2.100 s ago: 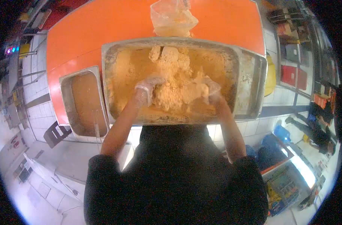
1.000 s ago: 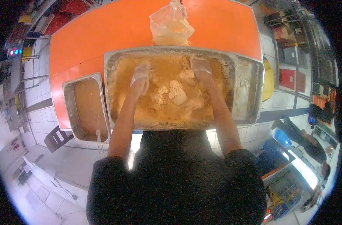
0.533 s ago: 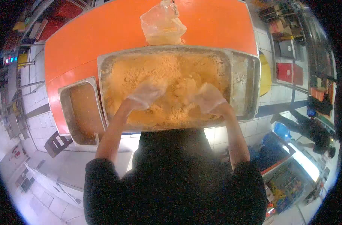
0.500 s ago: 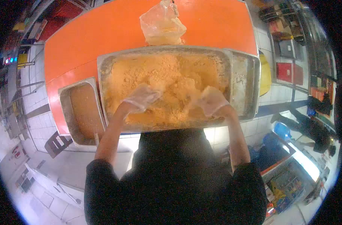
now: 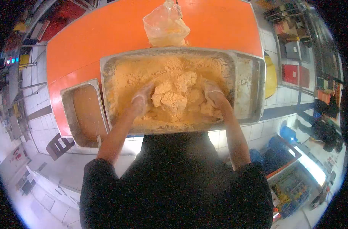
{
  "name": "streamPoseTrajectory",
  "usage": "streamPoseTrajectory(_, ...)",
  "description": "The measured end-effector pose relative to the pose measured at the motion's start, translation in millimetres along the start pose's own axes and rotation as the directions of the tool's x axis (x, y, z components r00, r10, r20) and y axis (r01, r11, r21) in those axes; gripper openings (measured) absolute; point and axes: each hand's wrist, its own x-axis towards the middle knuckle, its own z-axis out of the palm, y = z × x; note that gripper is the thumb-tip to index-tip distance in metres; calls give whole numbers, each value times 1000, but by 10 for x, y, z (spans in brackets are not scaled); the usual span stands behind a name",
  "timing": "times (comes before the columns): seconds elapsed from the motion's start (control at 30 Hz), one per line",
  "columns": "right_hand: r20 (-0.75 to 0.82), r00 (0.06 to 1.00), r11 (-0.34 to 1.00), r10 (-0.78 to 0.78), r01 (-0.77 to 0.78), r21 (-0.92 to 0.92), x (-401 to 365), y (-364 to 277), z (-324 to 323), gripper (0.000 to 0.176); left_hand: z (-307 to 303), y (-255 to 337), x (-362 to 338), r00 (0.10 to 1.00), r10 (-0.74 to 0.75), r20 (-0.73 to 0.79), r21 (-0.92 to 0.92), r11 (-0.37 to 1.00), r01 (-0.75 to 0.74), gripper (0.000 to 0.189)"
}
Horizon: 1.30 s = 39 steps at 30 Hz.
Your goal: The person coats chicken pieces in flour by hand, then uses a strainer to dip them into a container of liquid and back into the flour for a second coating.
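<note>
A large metal tray (image 5: 235, 91) on the orange table holds loose orange-tan powder. Coated, lumpy pieces (image 5: 172, 95) are heaped in its middle. My left hand (image 5: 143, 95), in a clear plastic glove, is at the left side of the heap. On the heap's right side is my right hand (image 5: 212, 91), gloved the same way. Both hands are partly sunk in powder and their fingers are hidden or blurred, so what they grip cannot be made out.
Behind the tray a clear plastic bag (image 5: 166, 28) stands on the orange table (image 5: 219, 26). A smaller metal tray (image 5: 86, 112) is at the left. Yellow and red objects and shelves lie to the right. A person in dark clothes (image 5: 322, 129) is at the far right.
My hands have gone from lying over the powder to the two sides of the heap, turned more inward. Lumpy coated pieces now show raised between them. The person at the right has shifted.
</note>
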Motion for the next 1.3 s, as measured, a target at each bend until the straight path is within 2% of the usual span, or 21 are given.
streamPoseTrajectory(0.03, 68, 984, 982, -166, 171, -77, 0, 199, 94, 26, 229, 572, -21, 976, -214, -35, -136, 969, 207, 49)
streamPoseTrajectory(0.1, 22, 996, 989, -82, 79, 125, 155, -425, -240, 28, 716, 1820, -70, 786, -609, -101, -477, 723, 499, 53)
streamPoseTrajectory(0.13, -3, 1000, 945, -1, 2, 328, 331, -807, -487, 29, 683, 1604, 0, 793, -602, -94, -473, 728, 496, 53)
streamPoseTrajectory(0.2, 147, 973, 889, 179, -224, 399, 640, -1322, -822, 31, 543, 953, 121, 983, -170, -66, -179, 971, 157, 59)
streamPoseTrajectory(0.27, 317, 889, 782, 331, -447, 435, 681, -1448, -801, 32, 595, 1297, 157, 924, -376, -68, -213, 910, 355, 59)
streamPoseTrajectory(0.33, -265, 964, 996, -33, 54, 73, 624, -1432, -687, 24, 701, 1690, 115, 825, -562, -60, -250, 809, 532, 58)
streamPoseTrajectory(0.43, 81, 972, 968, 218, -226, 110, 829, -1678, -1033, 24, 720, 1663, 90, 855, -483, -190, -21, 873, 488, 37)
streamPoseTrajectory(0.5, 148, 931, 939, 334, -315, -139, 809, -1779, -1131, 28, 591, 910, 194, 998, -43, 56, -186, 981, 53, 52)
streamPoseTrajectory(0.53, 169, 870, 844, 462, -373, -386, 758, -1802, -1155, 32, 620, 1063, 131, 998, -46, 45, -187, 981, 54, 52)
streamPoseTrajectory(0.63, 13, 931, 903, 364, -349, -250, 411, -1741, -1131, 35, 679, 1157, 5, 983, 142, 114, 273, 947, -168, 43)
streamPoseTrajectory(0.7, -171, 941, 943, 290, -312, -116, 172, -1651, -1090, 38, 604, 702, 25, 914, 381, 141, -637, 742, -211, 42)
streamPoseTrajectory(0.73, -265, 928, 957, 262, -285, -52, 118, -1623, -1064, 39, 516, 847, 11, 915, 378, 141, -636, 743, -209, 42)
streamPoseTrajectory(0.8, -238, 918, 942, 318, -333, -25, 87, -1558, -990, 40, 224, 1117, -24, 976, -201, -80, -36, 979, 199, 44)
streamPoseTrajectory(0.97, -105, 858, 850, 503, -513, -119, 81, -1599, -1003, 39, -348, -168, -432, 953, -164, -256, 235, 945, 226, 34)
streamPoseTrajectory(1.03, -307, 917, 812, 254, -375, -448, 101, -1411, -825, 31, -322, -503, -392, 966, -119, -231, 171, 972, 160, 32)
streamPoseTrajectory(1.07, -306, 917, 812, 255, -375, -447, 132, -1374, -799, 31, -175, -364, -317, 992, 21, -124, 675, 735, 69, 34)
streamPoseTrajectory(1.1, -268, 957, 889, 110, -215, -403, 223, -1458, -862, 26, -61, -255, -254, 996, 81, 44, 961, 269, -65, 35)
streamPoseTrajectory(1.13, -237, 971, 935, -42, -46, -352, 307, -1566, -936, 22, -26, -423, -172, 996, 80, 46, 961, 270, -66, 35)
streamPoseTrajectory(1.2, -61, 995, 911, 73, -91, -402, 527, -1857, -1110, 22, -10, -910, 14, 974, 7, 229, 428, 897, -107, 37)
streamPoseTrajectory(1.23, 113, 975, 882, 192, -121, -455, 601, -1946, -1141, 22, 87, -581, -95, 972, -47, 232, 240, 971, -10, 37)
streamPoseTrajectory(1.3, 8, 1000, 900, 27, -21, -436, 571, -1939, -1083, 18, 170, -143, -271, 977, -48, 206, 121, 992, 23, 37)
